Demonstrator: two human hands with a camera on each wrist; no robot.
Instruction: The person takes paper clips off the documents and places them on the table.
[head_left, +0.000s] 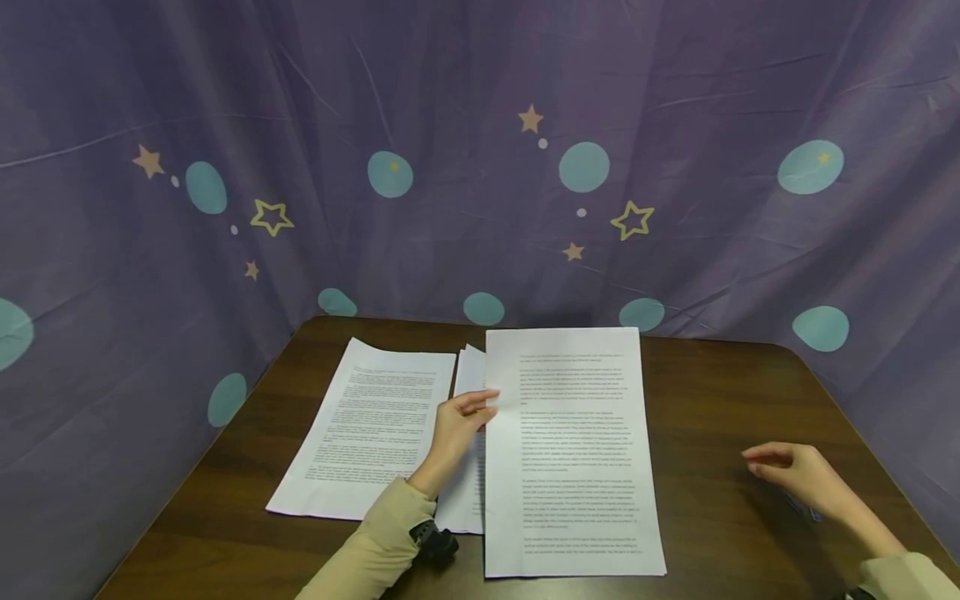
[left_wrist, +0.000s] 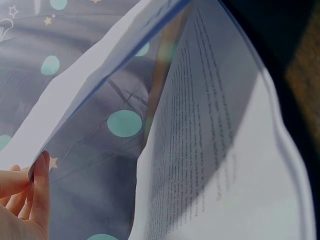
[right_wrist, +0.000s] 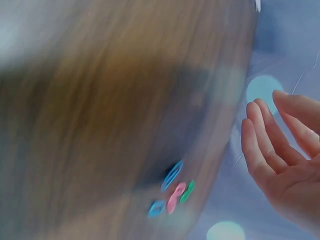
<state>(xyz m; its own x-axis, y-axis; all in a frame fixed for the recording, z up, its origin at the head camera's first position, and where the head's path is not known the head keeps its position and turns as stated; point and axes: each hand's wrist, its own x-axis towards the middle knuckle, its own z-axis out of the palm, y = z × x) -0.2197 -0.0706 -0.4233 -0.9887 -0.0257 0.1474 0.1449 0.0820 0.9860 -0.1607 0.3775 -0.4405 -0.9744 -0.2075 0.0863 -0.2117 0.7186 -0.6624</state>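
My left hand (head_left: 456,427) pinches the left edge of a printed paper stack (head_left: 573,450) between thumb and fingers, holding it raised over the table. In the left wrist view the thumb and fingertips meet at the edge of the white paper (left_wrist: 75,95), whose sheets look thin and slightly bowed. To the right, my right hand (head_left: 798,477) hovers above the tabletop with relaxed, slightly bent fingers and nothing in them. Below it lie several small coloured paper clips, among them a blue clip (right_wrist: 172,175), a pink clip (right_wrist: 175,197) and a green clip (right_wrist: 187,191).
Another printed stack (head_left: 375,417) lies at the left of the brown wooden table (head_left: 705,400). More white pages (head_left: 463,504) lie beside it, partly covered by the raised stack and my left hand. A purple curtain (head_left: 450,83) with stars and dots hangs behind the table.
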